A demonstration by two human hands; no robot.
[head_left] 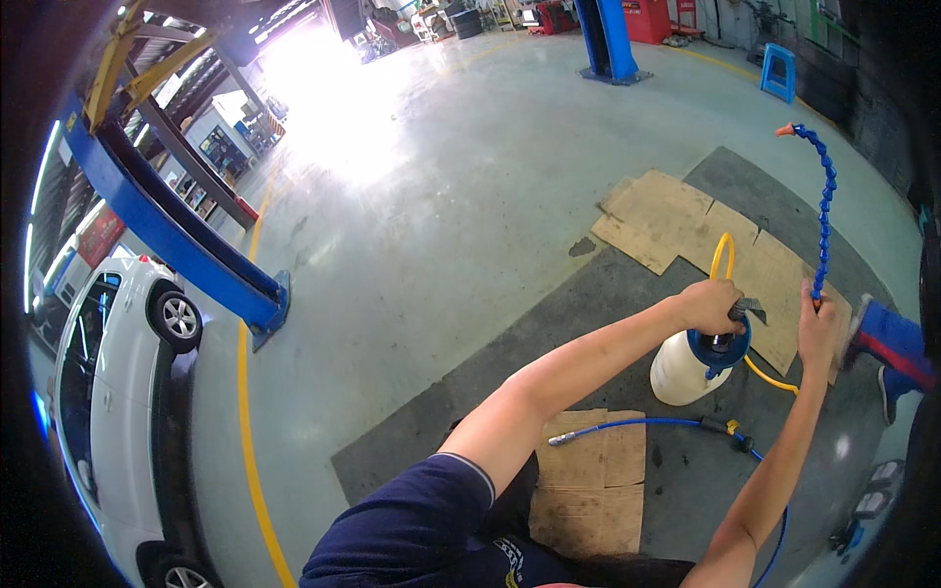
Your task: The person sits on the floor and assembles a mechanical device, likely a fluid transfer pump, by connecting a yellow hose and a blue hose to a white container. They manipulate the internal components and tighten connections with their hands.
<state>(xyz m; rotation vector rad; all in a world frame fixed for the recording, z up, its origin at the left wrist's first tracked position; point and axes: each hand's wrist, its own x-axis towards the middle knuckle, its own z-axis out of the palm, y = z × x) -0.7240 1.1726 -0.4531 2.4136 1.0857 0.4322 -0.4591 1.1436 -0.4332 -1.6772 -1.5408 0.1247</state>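
A white plastic canister (678, 370) with a blue top (721, 348) stands on the dark grey mat in front of me. My left hand (711, 306) is closed over a dark grey ribbed piece (750, 310) on the canister's top; how that piece is fixed is hidden by my fingers. A yellow hose (722, 257) loops up behind this hand. To the right, my right hand (817, 328) grips the lower end of a blue segmented flexible nozzle hose (825, 201). The hose rises upright from my fist and curves left to an orange tip (785, 129).
Flattened cardboard (652, 220) lies beyond the canister, more cardboard (588, 490) nearer me. A blue air hose (637, 422) crosses the near piece. Blue-and-red clothing (897, 343) shows at right. Blue lift posts (181, 216), a white car (123, 392) and a blue stool (778, 73) stand farther off.
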